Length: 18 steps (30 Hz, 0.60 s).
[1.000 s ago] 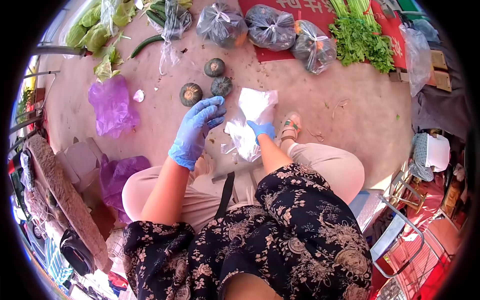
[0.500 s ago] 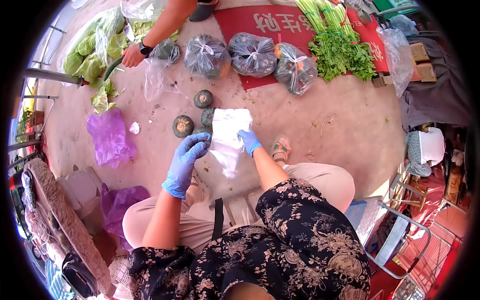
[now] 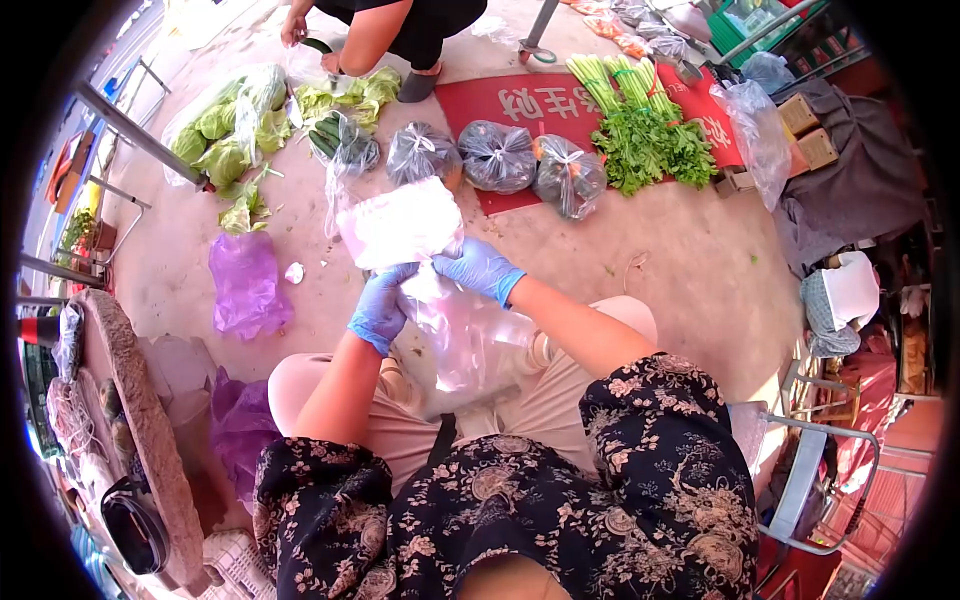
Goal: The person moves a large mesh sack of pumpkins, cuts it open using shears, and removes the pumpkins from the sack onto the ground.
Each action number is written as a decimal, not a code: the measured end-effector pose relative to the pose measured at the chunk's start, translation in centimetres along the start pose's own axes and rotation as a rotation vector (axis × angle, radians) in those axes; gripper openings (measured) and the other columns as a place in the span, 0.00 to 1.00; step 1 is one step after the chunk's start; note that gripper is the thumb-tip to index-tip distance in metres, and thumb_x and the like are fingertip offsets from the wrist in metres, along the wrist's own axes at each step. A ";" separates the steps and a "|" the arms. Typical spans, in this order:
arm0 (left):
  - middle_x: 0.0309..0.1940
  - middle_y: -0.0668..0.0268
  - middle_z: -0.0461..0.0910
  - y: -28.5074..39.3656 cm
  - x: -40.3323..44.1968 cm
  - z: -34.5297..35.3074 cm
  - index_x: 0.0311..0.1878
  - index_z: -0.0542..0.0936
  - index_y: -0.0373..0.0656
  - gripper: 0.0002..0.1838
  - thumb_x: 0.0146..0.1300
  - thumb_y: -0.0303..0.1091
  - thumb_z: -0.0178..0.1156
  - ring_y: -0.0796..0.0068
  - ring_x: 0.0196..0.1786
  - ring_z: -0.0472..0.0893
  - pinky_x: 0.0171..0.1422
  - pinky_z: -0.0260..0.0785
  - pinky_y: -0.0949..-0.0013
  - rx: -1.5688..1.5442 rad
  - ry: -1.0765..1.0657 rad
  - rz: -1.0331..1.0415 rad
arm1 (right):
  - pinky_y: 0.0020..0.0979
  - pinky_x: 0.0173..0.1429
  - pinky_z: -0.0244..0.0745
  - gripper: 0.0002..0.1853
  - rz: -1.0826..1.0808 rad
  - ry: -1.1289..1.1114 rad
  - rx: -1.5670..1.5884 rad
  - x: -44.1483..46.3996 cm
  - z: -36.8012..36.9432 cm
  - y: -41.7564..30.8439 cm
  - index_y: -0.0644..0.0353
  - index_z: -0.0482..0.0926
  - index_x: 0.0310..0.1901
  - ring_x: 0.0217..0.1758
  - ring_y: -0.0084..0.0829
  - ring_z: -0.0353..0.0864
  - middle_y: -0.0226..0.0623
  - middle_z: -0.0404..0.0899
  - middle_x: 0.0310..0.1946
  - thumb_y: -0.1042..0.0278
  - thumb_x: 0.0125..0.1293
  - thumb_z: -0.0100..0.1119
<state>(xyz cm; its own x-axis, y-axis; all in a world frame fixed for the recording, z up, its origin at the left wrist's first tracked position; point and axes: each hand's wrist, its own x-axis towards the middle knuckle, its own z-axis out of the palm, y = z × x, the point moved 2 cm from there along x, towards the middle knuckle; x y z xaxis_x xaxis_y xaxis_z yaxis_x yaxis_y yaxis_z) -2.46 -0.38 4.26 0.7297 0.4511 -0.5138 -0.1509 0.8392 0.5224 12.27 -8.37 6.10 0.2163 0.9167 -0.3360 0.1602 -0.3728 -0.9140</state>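
Both hands wear blue gloves and meet at a white plastic bag bundle point(image 3: 405, 222) in front of my knees. My left hand point(image 3: 383, 305) pinches its lower left side with closed fingers. On the right, my right hand point(image 3: 478, 270) grips the same bundle near its middle. A thin translucent part of the bags point(image 3: 460, 345) hangs below the hands toward my lap. The small pumpkins on the ground are hidden behind the bundle.
Bagged pumpkins point(image 3: 498, 157) and celery point(image 3: 640, 130) lie on and near a red mat point(image 3: 480, 100). Leafy cabbages point(image 3: 215, 125) and a purple bag point(image 3: 247, 285) are at left. Another person point(image 3: 400, 30) crouches at the top. A metal-framed chair point(image 3: 800, 490) stands right.
My left hand has moved onto the white bags, which are now raised and spread between both hands. The other person has come further into view, with a cucumber now up by a clear bag.
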 end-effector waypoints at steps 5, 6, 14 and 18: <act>0.38 0.66 0.77 0.7 -0.9 1.2 0.44 0.75 0.36 0.14 0.53 0.22 0.58 0.74 0.40 0.77 0.44 0.70 0.71 0.260 0.021 0.307 | 0.26 0.37 0.72 0.29 0.125 0.010 -0.077 -2.1 -2.8 1.5 0.61 0.76 0.41 0.35 0.28 0.78 0.36 0.77 0.29 0.39 0.52 0.57; 0.38 0.66 0.77 0.9 -0.7 0.8 0.44 0.75 0.36 0.14 0.53 0.22 0.58 0.74 0.40 0.77 0.44 0.69 0.71 0.267 0.041 0.312 | 0.27 0.37 0.72 0.31 0.177 -0.014 -0.011 -2.4 -3.0 1.8 0.61 0.75 0.41 0.37 0.29 0.78 0.37 0.77 0.29 0.37 0.51 0.57; 0.42 0.65 0.77 4.3 1.5 2.8 0.49 0.72 0.38 0.16 0.56 0.25 0.57 0.70 0.43 0.77 0.48 0.70 0.68 0.026 0.067 0.460 | 0.44 0.50 0.72 0.41 0.400 -0.438 0.599 -2.3 -1.0 3.3 0.56 0.58 0.62 0.52 0.41 0.71 0.40 0.65 0.56 0.36 0.53 0.54; 0.45 0.63 0.75 3.6 3.3 4.2 0.51 0.70 0.39 0.17 0.59 0.31 0.55 0.68 0.47 0.76 0.54 0.68 0.66 -0.160 0.011 0.329 | 0.36 0.61 0.63 0.38 0.231 -0.440 1.025 0.2 -0.2 2.2 0.56 0.59 0.62 0.56 0.34 0.69 0.37 0.67 0.56 0.40 0.55 0.55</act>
<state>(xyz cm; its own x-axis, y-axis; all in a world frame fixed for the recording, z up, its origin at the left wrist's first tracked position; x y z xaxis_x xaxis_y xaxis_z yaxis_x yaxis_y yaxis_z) 2.25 2.82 7.31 0.6178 0.7073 -0.3436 -0.4795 0.6851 0.5483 12.83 -9.05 4.04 -0.2506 0.8878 -0.3859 -0.7457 -0.4313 -0.5078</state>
